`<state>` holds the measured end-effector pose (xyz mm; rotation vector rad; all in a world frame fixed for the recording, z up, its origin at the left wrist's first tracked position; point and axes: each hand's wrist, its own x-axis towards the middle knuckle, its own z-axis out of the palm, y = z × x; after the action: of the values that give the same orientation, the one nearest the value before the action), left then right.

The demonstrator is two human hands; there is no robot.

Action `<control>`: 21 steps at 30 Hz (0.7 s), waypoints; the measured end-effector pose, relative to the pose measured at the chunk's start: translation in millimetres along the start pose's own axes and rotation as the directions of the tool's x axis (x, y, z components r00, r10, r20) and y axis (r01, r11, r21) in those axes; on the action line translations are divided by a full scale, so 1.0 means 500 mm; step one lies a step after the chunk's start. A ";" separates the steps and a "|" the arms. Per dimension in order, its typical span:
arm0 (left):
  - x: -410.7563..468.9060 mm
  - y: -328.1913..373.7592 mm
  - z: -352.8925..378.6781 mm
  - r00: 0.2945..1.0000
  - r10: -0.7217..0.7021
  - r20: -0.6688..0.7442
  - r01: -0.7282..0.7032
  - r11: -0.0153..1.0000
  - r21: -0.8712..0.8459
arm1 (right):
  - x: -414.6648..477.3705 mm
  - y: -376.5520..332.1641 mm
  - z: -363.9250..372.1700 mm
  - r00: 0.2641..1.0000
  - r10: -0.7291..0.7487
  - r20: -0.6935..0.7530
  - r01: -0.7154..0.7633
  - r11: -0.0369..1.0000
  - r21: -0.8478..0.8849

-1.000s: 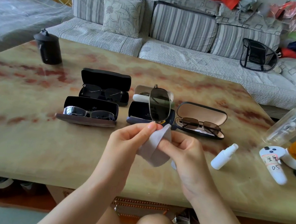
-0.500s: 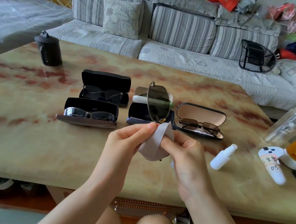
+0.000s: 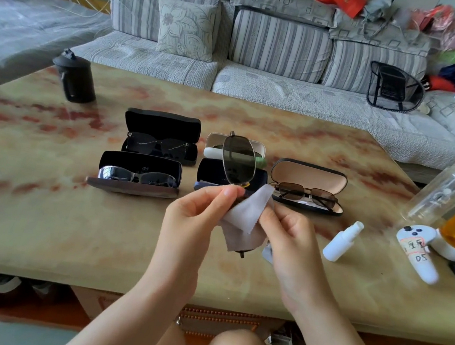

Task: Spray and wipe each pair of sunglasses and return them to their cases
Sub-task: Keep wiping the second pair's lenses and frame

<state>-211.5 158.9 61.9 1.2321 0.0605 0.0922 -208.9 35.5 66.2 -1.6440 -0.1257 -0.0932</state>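
The left hand [image 3: 197,214] pinches thin metal sunglasses [image 3: 238,160] with a dark rounded lens. The right hand [image 3: 290,238] pinches a soft grey cloth [image 3: 246,215] at their six o'clock.

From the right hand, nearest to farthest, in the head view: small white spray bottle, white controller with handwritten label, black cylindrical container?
1. Small white spray bottle, lying just right of the right hand.
2. White controller, farther right.
3. Black cylindrical container, far back left.

Both hands [image 3: 200,212] wiping held sunglasses [image 3: 239,160] with grey cloth [image 3: 246,218], five open cases behind
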 end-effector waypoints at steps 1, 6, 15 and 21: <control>-0.001 0.001 0.002 1.000 -0.007 -0.008 0.007 1.000 -0.009 | -0.001 0.001 -0.002 1.000 0.011 0.002 -0.011 1.000 0.011; 0.003 0.000 0.005 0.998 -0.046 -0.047 0.044 0.998 -0.043 | -0.009 0.017 -0.009 1.000 0.012 0.025 -0.012 1.000 0.018; 0.007 0.007 -0.004 0.997 -0.074 -0.018 0.072 0.992 -0.100 | -0.031 0.046 -0.025 0.989 -0.014 0.147 0.020 0.999 -0.037; 0.009 0.010 -0.005 0.995 -0.096 -0.017 0.093 0.987 -0.128 | -0.034 0.049 -0.028 0.973 0.031 0.229 -0.035 0.999 0.012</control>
<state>-207.2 163.1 65.7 1.0994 0.1313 0.0279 -222.1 19.1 40.7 -1.6361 -0.2737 0.1230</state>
